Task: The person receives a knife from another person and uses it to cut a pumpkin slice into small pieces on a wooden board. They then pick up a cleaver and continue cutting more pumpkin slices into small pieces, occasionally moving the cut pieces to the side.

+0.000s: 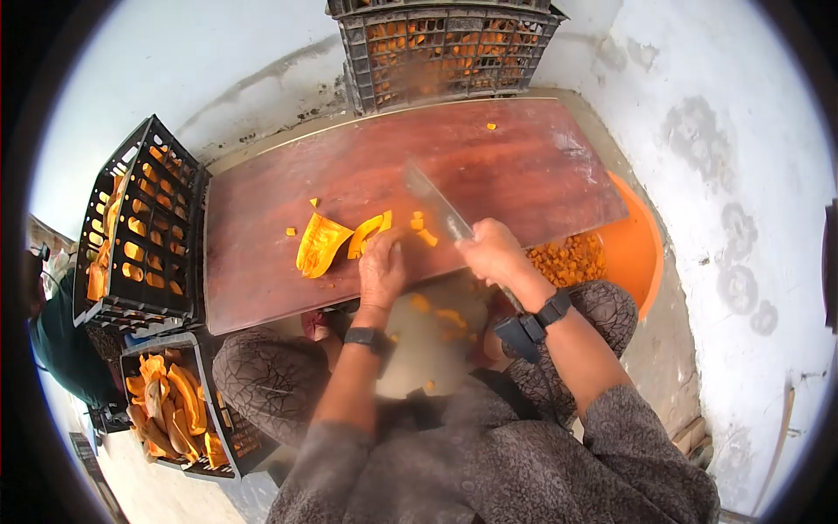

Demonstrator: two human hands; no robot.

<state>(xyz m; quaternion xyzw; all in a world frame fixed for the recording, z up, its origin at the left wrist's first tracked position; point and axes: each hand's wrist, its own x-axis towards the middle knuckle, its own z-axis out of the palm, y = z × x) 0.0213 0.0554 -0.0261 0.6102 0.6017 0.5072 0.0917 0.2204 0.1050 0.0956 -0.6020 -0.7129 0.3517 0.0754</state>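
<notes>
The left hand (381,266), fingers pressed together, is steadying a curved orange pumpkin strip (367,234) at the board's (524,166) near edge, while the right hand (493,251) is clenching the cleaver (432,199), wide red board lying beyond.

Informal food-preparation area. Black plastic crates (445,48) at top centre, left and lower left hold orange squash pieces (170,397). A low, reddish wooden tabletop (524,166) serves as the cutting surface. An orange basin (633,249) at right holds diced cubes (567,259). The surrounding wall (175,61) is bare, stained and whitewashed.
</notes>
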